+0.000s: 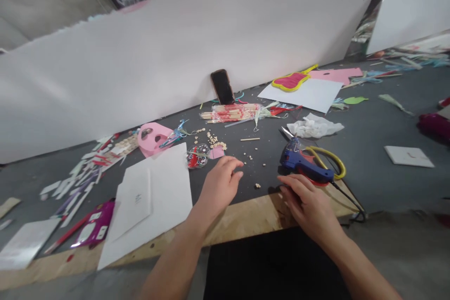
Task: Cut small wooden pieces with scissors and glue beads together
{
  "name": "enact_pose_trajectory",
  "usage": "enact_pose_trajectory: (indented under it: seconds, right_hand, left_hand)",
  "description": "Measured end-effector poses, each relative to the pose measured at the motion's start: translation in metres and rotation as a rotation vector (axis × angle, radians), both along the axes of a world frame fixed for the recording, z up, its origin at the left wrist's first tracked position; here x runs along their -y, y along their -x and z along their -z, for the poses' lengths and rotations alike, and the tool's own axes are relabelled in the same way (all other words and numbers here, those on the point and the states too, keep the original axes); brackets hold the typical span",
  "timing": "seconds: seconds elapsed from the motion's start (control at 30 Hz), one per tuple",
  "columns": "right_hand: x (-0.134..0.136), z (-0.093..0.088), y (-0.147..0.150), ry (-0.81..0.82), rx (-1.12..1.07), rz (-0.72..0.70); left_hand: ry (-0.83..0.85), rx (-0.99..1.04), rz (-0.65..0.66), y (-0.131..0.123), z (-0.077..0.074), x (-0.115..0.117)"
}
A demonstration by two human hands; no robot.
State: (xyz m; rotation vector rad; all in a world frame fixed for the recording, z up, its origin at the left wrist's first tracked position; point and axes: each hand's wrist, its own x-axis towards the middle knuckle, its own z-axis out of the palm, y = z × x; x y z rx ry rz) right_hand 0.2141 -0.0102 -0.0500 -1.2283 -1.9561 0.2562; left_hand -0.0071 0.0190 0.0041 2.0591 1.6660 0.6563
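My left hand [221,182] hovers at the table's front part, thumb and fingers slightly apart with nothing visible between them. Just beyond it are a small pink piece [217,152], a round clear container [198,156] of dark and red bits, and a pile of small pale beads [217,142]. A few loose beads [258,186] lie between the two hands. My right hand [309,199] is over the wooden front edge, fingers loosely stretched and holding nothing I can see. Close beyond its fingertips lies a blue glue gun [305,163] with a black cord.
Scissors with yellow handles [332,157] lie by crumpled white tissue [314,126]. A phone [222,86] leans against the white partition [168,61] behind packed sticks [232,113]. White sheets [172,187], a purple packet [94,225] and a pink cutout [154,137] are at left.
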Motion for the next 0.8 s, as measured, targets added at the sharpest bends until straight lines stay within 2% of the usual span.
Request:
enact_pose_trajectory:
  seconds: [0.33,0.6,0.8]
  right_hand:
    - [0.001,-0.001,-0.009,0.014,-0.101,0.003]
    - [0.007,0.003,-0.010,0.187,-0.286,0.035]
    - [0.010,-0.001,-0.009,0.083,-0.195,0.097]
  left_hand:
    - [-0.009,-0.152,-0.012,-0.008,-0.003,-0.010]
    - [-0.012,-0.317,-0.002,-0.010,0.013,-0.037]
    - [-0.021,-0.400,-0.024,-0.015,0.017,-0.059]
